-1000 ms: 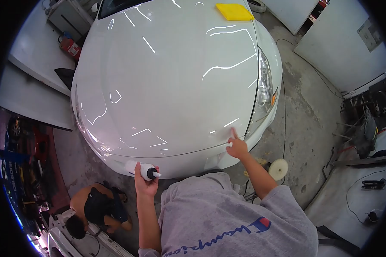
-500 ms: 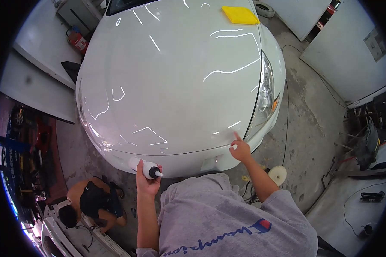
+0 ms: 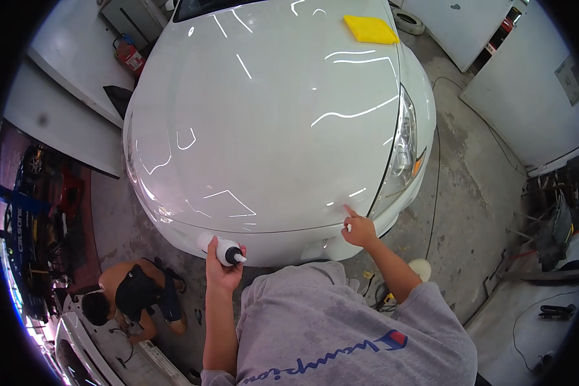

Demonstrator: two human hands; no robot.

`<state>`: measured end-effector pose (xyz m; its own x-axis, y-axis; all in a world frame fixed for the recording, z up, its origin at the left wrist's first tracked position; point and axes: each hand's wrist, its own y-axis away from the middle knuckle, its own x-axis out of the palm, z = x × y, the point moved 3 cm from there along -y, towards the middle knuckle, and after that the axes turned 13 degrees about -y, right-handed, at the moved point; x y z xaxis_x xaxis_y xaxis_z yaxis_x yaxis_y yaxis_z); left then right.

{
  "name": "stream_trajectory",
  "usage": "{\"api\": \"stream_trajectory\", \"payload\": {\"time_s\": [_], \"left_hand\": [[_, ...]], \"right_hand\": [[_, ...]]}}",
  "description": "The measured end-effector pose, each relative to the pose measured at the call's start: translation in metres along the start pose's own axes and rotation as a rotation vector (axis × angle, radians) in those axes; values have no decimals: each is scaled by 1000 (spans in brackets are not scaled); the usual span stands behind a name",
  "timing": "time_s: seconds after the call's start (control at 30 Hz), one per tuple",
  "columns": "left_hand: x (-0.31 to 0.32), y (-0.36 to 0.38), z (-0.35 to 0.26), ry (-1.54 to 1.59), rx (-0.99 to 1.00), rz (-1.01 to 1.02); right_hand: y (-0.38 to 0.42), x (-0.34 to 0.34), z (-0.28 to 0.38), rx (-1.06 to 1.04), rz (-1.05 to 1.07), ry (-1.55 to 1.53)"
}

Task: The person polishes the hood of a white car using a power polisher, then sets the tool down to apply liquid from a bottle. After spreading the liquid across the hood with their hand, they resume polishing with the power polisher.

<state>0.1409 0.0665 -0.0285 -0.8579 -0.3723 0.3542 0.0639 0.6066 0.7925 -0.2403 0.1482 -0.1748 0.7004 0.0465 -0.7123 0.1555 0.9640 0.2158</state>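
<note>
My left hand [image 3: 224, 275] is wrapped round a white squeeze bottle [image 3: 207, 243] with a black cap and a white nozzle, tilted so the nozzle points toward me. The bottle is in front of the bumper of a white car. Over the near right corner of the glossy hood [image 3: 257, 141], my right hand [image 3: 360, 231] has its index finger stretched out, the tip right at the paint. Its other fingers are curled round a small white piece. Near the fingertip, two short light reflections show on the hood.
A yellow cloth [image 3: 370, 29] lies far right on the hood, above the headlight [image 3: 403, 151]. A person [image 3: 132, 293] crouches at the lower left beside a car part. A round pale pad [image 3: 421, 269] and cables are on the floor by my right arm. A fire extinguisher [image 3: 131, 58] stands back left.
My right index finger has shifted left and slightly nearer me along the hood. The view has swung a little; the left hand still holds the bottle. The crouching person's arms have moved.
</note>
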Motion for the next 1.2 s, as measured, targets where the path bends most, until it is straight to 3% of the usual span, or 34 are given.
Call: {"api": "stream_trajectory", "payload": {"time_s": [0.03,0.1,0.13,0.17,0.23,0.3,0.37,0.43,0.5,0.57,0.63,0.7,0.77,0.83,0.9,0.97,1.03,1.1,1.17,1.2], "left_hand": [[1,0,0,9,5,1],[1,2,1,32,0,1],[0,2,2,43,1,-2],[-2,1,3,38,-3,-10],[-4,-2,2,40,-1,-18],[-6,-3,3,42,5,8],[-7,-4,3,50,5,5],[-9,-3,5,49,0,1],[-9,-4,3,54,-26,-19],[-8,-3,1,61,-19,-2],[-11,-3,2,75,-14,6],[-15,-4,2,97,-17,-5],[-18,-1,0,86,-2,-15],[-20,-2,-2,94,17,-25],[-27,-5,-3,140,-20,-12],[-29,-5,-3,154,-17,-19],[-30,-4,-6,170,-7,-21],[-31,-1,-8,173,23,-49],[-36,-5,-7,216,23,-50],[-38,-7,-7,234,17,-42]], "right_hand": [[0,0,0,-9,2,5],[3,-8,-9,236,-285,-38],[3,0,-17,209,-116,-4],[8,6,-25,204,-110,-1],[10,15,-19,40,107,-30],[10,12,-17,62,11,-73],[10,2,-15,203,-378,-57],[10,11,-20,182,-263,-10],[5,23,-13,3,132,43],[3,17,-5,12,43,17],[-4,-4,2,182,-429,-17],[-11,-6,-11,135,-336,14],[-25,-1,-25,-123,-62,-72],[-35,-21,-11,-50,-85,-66],[-37,-49,6,276,-309,-127],[-40,-43,-6,264,-245,-42],[-35,-29,-3,146,99,140],[-35,-25,5,88,76,134],[-23,-19,20,330,-67,137],[-20,-12,19,325,-61,145]]}}
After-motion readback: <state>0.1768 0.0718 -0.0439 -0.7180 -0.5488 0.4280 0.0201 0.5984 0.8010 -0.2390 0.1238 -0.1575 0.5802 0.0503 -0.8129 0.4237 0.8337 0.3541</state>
